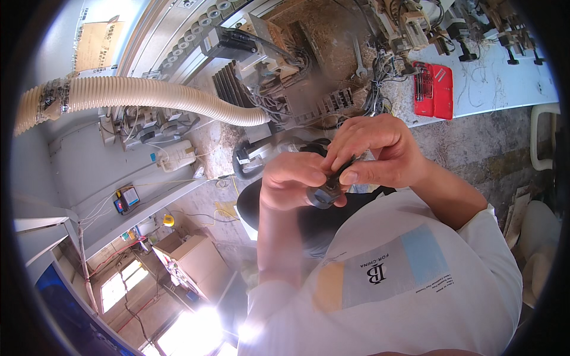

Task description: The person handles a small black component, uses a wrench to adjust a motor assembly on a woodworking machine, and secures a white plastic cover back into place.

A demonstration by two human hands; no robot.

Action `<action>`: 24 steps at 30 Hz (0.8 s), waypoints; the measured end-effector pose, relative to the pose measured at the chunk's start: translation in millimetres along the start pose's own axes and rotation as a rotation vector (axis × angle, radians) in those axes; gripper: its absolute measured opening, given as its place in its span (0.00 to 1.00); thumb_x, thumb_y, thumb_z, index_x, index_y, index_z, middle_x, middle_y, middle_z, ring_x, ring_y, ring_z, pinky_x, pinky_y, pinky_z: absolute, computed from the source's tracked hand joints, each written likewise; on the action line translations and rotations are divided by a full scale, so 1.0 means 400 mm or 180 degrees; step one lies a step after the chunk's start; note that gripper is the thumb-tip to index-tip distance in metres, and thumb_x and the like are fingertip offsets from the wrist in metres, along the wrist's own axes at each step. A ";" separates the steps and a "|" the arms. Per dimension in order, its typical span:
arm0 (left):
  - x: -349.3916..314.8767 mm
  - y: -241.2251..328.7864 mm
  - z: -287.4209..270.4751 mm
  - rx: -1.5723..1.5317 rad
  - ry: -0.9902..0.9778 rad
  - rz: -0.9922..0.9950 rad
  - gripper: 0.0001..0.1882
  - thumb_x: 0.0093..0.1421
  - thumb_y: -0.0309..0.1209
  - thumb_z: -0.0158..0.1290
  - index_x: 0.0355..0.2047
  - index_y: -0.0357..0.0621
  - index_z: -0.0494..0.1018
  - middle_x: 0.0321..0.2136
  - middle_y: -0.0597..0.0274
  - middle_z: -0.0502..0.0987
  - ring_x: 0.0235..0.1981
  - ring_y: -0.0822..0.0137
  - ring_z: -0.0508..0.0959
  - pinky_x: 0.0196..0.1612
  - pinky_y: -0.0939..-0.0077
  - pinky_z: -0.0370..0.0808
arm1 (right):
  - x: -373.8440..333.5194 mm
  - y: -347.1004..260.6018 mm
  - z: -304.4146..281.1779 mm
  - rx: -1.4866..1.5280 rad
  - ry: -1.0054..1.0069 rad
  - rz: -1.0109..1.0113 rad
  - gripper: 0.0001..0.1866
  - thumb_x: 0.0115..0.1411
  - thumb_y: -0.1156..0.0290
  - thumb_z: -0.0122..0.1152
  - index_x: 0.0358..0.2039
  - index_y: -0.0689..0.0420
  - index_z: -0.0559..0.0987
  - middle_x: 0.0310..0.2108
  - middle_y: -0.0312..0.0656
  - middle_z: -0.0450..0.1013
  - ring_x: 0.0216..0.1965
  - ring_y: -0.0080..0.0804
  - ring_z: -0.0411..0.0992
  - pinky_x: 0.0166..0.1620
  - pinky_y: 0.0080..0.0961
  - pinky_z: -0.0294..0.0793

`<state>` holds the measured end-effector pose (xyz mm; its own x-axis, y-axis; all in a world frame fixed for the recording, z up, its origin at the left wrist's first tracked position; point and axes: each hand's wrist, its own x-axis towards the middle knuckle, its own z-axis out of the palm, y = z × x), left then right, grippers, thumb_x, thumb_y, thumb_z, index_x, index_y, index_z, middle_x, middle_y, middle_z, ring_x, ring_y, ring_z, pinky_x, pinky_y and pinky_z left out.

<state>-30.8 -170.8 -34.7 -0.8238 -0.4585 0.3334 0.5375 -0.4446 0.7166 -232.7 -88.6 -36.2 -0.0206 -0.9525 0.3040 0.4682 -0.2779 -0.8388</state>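
In front of my body I hold a dark part with a round, cylindrical end (323,197); its exact kind does not show clearly. My left hand (289,179) is closed around its side, thumb lying along the top. My right hand (380,151) pinches the upper end between thumb and fingers, so both hands meet on the same part. The fingers cover much of it. Just beyond my hands lie dark cables and machine parts.
A ribbed cream hose (160,98) runs from the left into the machine (309,95). A wrench (359,56) lies on the dusty machine bed. At the right, an opened red case (433,91) with small tools rests on the bench edge. A cardboard box (196,261) stands lower left.
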 end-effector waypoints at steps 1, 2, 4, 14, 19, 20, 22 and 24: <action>-0.001 0.000 -0.001 0.0008 0.0000 -0.0003 0.19 0.57 0.13 0.59 0.51 0.28 0.76 0.41 0.27 0.78 0.37 0.39 0.85 0.38 0.50 0.86 | 0.000 -0.001 0.001 0.0029 0.0018 0.0031 0.08 0.52 0.76 0.75 0.34 0.59 0.86 0.36 0.44 0.84 0.39 0.37 0.81 0.46 0.32 0.73; -0.003 0.000 -0.003 0.0016 -0.0001 -0.0005 0.19 0.57 0.13 0.59 0.51 0.28 0.76 0.41 0.28 0.78 0.37 0.39 0.85 0.38 0.51 0.86 | 0.000 0.000 0.000 0.0030 0.0019 0.0036 0.08 0.52 0.76 0.75 0.34 0.59 0.86 0.36 0.44 0.84 0.39 0.37 0.81 0.46 0.32 0.73; -0.002 0.000 -0.005 0.0029 -0.0016 -0.0006 0.19 0.57 0.14 0.59 0.51 0.28 0.76 0.41 0.28 0.79 0.37 0.39 0.85 0.38 0.51 0.86 | 0.000 0.001 -0.001 0.0032 0.0022 0.0040 0.08 0.52 0.76 0.75 0.34 0.59 0.86 0.36 0.44 0.84 0.38 0.37 0.80 0.45 0.32 0.73; -0.006 0.002 -0.006 0.0010 0.0069 -0.0019 0.20 0.58 0.14 0.59 0.52 0.30 0.75 0.41 0.30 0.79 0.37 0.41 0.85 0.39 0.51 0.86 | -0.002 -0.004 -0.002 0.0182 -0.0052 0.0326 0.12 0.53 0.74 0.74 0.39 0.61 0.85 0.40 0.46 0.83 0.43 0.36 0.78 0.47 0.31 0.74; -0.004 -0.003 0.010 0.0045 0.0244 0.0082 0.20 0.60 0.15 0.59 0.53 0.33 0.75 0.43 0.30 0.79 0.39 0.41 0.85 0.41 0.50 0.86 | -0.004 0.004 0.003 0.0316 -0.0109 0.0309 0.20 0.53 0.73 0.75 0.46 0.61 0.82 0.49 0.48 0.79 0.49 0.36 0.75 0.52 0.31 0.72; -0.002 -0.005 0.012 0.0026 0.0232 0.0086 0.20 0.60 0.15 0.59 0.53 0.34 0.75 0.43 0.30 0.79 0.40 0.41 0.85 0.41 0.50 0.86 | -0.004 0.007 0.004 0.0294 -0.0124 0.0290 0.21 0.52 0.72 0.76 0.47 0.61 0.82 0.51 0.48 0.79 0.50 0.36 0.75 0.53 0.31 0.71; 0.001 -0.007 0.010 0.0106 0.0211 0.0116 0.20 0.60 0.15 0.60 0.53 0.34 0.75 0.44 0.30 0.79 0.42 0.41 0.84 0.42 0.50 0.85 | -0.003 0.009 0.003 0.0141 -0.0199 0.0233 0.23 0.50 0.73 0.78 0.47 0.60 0.82 0.52 0.48 0.78 0.52 0.36 0.74 0.55 0.32 0.71; -0.002 -0.006 0.004 0.0256 0.0219 0.0130 0.20 0.60 0.16 0.60 0.53 0.34 0.75 0.44 0.30 0.79 0.44 0.41 0.84 0.44 0.51 0.85 | -0.002 0.005 0.006 0.0165 -0.0193 0.0231 0.25 0.46 0.73 0.82 0.46 0.60 0.82 0.52 0.48 0.78 0.52 0.35 0.74 0.56 0.32 0.71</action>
<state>-31.7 -167.9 -35.8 -0.7857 -0.5279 0.3225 0.5519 -0.3625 0.7510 -229.8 -88.2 -36.9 0.0677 -0.9601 0.2715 0.5117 -0.2002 -0.8355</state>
